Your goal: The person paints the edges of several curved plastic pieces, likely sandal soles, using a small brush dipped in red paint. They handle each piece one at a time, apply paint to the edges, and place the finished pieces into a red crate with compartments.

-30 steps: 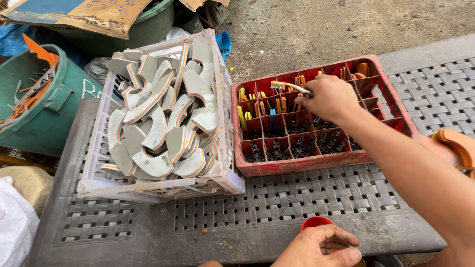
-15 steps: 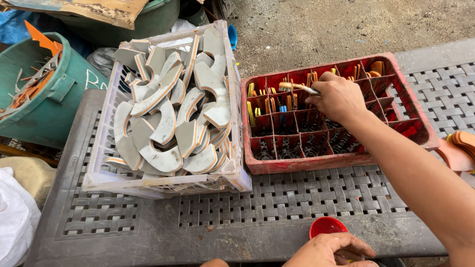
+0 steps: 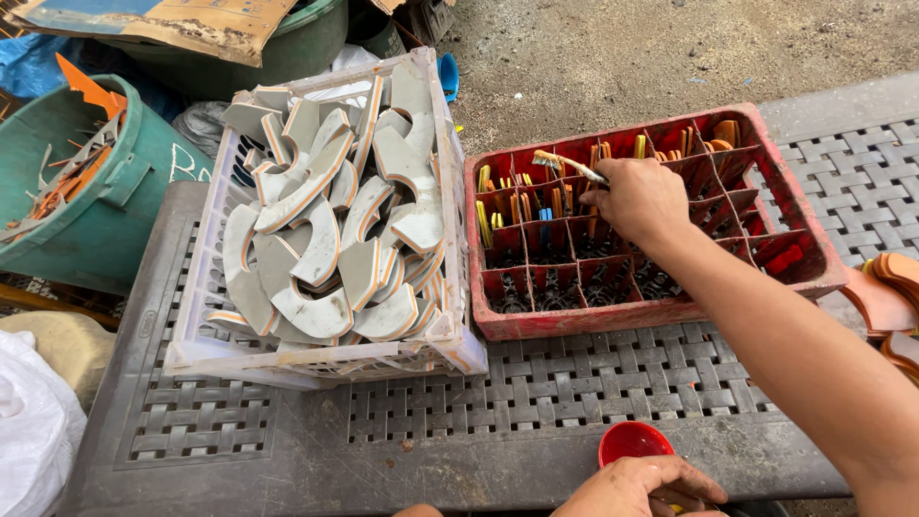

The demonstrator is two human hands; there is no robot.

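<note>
our right hand (image 3: pixel 639 196) is closed around a thin brush (image 3: pixel 569 167). the brush sticks out to the left, over the back half of the red crate (image 3: pixel 613 316). the crate sits on the right part of the grey table (image 3: pixel 536 383), and its little boxes hold small yellow and orange pieces (image 3: pixel 522 203), mostly in the back rows.

our left hand (image 3: pixel 637 486) is at the near edge of the table. it is curled over a small red cup (image 3: pixel 630 440). we cannot tell how tight it holds the cup, since the hand hides most of it.

to do this well, we think the brush should go straight into one little box and not bump the walls, and the cup should stay flat.

just left of the red crate is a white basket (image 3: pixel 206 325) full of curved grey pieces (image 3: pixel 325 239). it is close, so our arm has little room on that side. off the left edge stands a green tub (image 3: pixel 105 230). a white bag (image 3: pixel 33 431) lies by the near left corner. orange curved pieces (image 3: pixel 885 297) lie at the right edge.
</note>
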